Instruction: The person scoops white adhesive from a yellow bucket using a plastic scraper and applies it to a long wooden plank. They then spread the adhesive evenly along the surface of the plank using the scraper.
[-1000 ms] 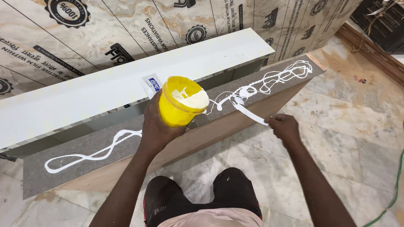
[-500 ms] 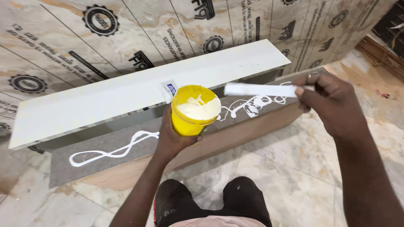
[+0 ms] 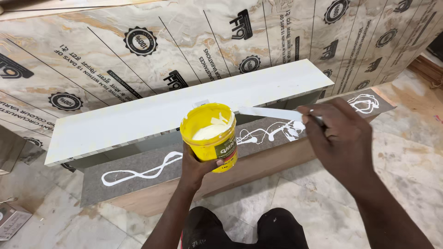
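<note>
Yellow tub (image 3: pixel 210 136) sits in the left hand (image 3: pixel 197 167), fingers wrapped round its lower wall from below and thumb across the label side, a full closed hold. Tub is upright with its mouth up, so the white glue inside stays level and open to the stick; it hangs frame centre, above the near edge of the grey board (image 3: pixel 152 168).

Right hand (image 3: pixel 339 133) pinches a flat white stick (image 3: pixel 272 113) at its 3 o'clock end, fingers closed tight on it, palm down. Stick's long axis runs near horizontal, 3 to 9 o'clock, free tip pointing to 9 o'clock and ending just beside the tub rim, at about 2 o'clock from the tub. Held low and flat like this, probably so the blade can dip in sideways; I judge that, not see it.

Grey board lies flat on the marble floor (image 3: pixel 406 166), long axis 8 to 2 o'clock, with white glue squiggles (image 3: pixel 138 173) along its top. White panel (image 3: pixel 184 113) lies parallel just behind it, at 12 o'clock from the tub. Printed marble-look sheets (image 3: pixel 138 55) lean behind. Dark-clothed knees (image 3: pixel 244 228) show at 6 o'clock.
</note>
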